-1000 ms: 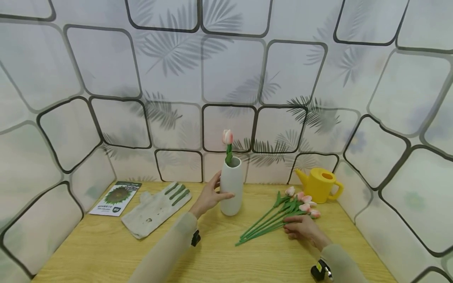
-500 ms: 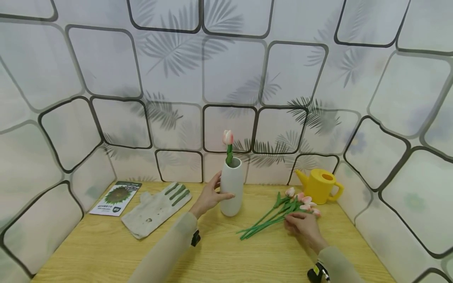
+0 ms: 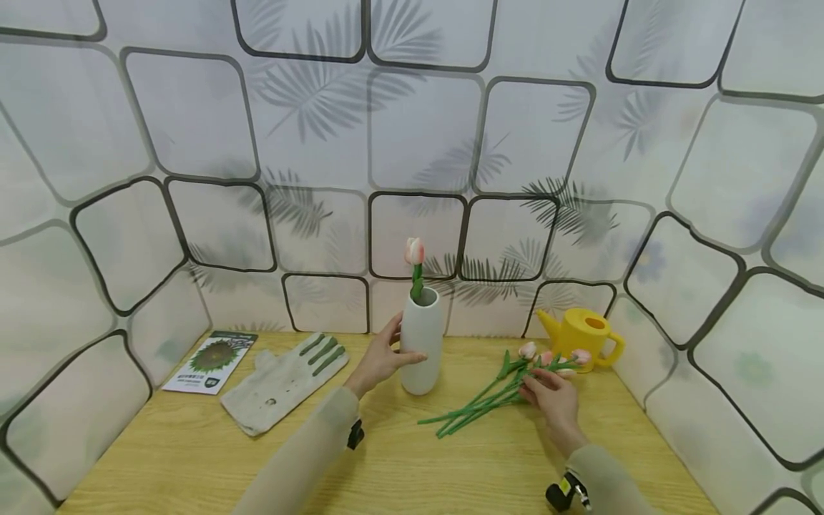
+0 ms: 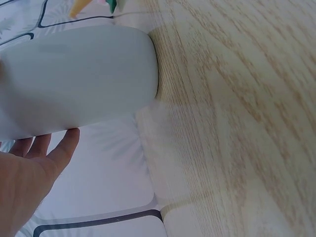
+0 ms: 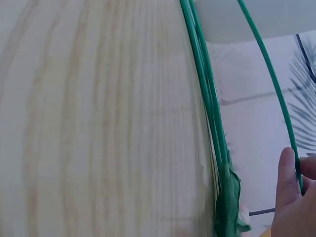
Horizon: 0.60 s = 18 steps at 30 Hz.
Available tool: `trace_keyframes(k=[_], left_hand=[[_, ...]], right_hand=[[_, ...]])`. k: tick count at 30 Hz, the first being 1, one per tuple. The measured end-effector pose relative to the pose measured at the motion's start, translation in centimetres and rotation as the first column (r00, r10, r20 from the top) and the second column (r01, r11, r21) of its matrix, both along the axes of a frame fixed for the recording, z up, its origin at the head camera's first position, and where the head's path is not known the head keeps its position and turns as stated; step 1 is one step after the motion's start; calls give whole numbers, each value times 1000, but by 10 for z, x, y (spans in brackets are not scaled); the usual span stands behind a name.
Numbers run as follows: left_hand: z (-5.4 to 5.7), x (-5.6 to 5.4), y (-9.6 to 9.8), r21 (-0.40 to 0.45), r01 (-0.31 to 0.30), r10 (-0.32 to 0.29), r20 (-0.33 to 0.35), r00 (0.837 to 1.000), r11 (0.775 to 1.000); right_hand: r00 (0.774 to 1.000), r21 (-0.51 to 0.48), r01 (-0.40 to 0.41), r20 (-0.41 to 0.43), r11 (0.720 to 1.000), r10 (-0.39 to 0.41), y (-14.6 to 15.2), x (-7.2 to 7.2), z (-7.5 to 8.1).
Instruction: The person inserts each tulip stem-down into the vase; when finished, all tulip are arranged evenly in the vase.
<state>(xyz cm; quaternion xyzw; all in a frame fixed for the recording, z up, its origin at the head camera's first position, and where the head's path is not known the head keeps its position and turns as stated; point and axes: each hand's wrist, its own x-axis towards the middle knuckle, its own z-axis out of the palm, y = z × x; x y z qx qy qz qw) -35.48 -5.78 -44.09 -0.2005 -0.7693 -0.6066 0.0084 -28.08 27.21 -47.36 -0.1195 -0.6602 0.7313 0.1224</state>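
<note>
A white vase (image 3: pixel 421 347) stands upright on the table, one pink-and-white tulip (image 3: pixel 415 252) rising from its mouth. My left hand (image 3: pixel 381 357) grips the vase from its left side, thumb across the front; in the left wrist view the fingers lie along the vase wall (image 4: pixel 84 74). My right hand (image 3: pixel 552 402) pinches the green stem (image 5: pixel 276 86) of one tulip between thumb and fingers, and that stem is raised off the others in the right wrist view. Its pink bloom (image 3: pixel 581 357) shows beyond the hand. Several other tulips (image 3: pixel 479 409) lie together on the table, their blooms partly hidden.
A yellow watering can (image 3: pixel 582 340) stands at the back right, just behind the tulip blooms. On the left lie a white glove (image 3: pixel 283 386) with green-marked fingers and a seed packet (image 3: pixel 211 363) with a sunflower picture. A patterned wall covering (image 3: pixel 309 236) surrounds the table.
My right hand has moved up and slightly left, lifting one tulip from the bunch; its bloom rose and its stem end swung left. The left hand and the vase have stayed in place.
</note>
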Motion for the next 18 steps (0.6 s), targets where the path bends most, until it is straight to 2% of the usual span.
trace_keyframes(k=[3,10,18], left_hand=[[-4,-2,-1,15,1,-1,-4,1000,1000],[-4,-2,-2,12,3,-2,-20,1000,1000],[-2,0,-1,0,6,-6,-22,1000,1000]], right_hand=[[998,-40,40,-40,998,-42,-5,-3,2],[988,-110,72,-125,991,-85,-18,-10,10],[985,-125,27,-168,992,-48,-30,-15,21]])
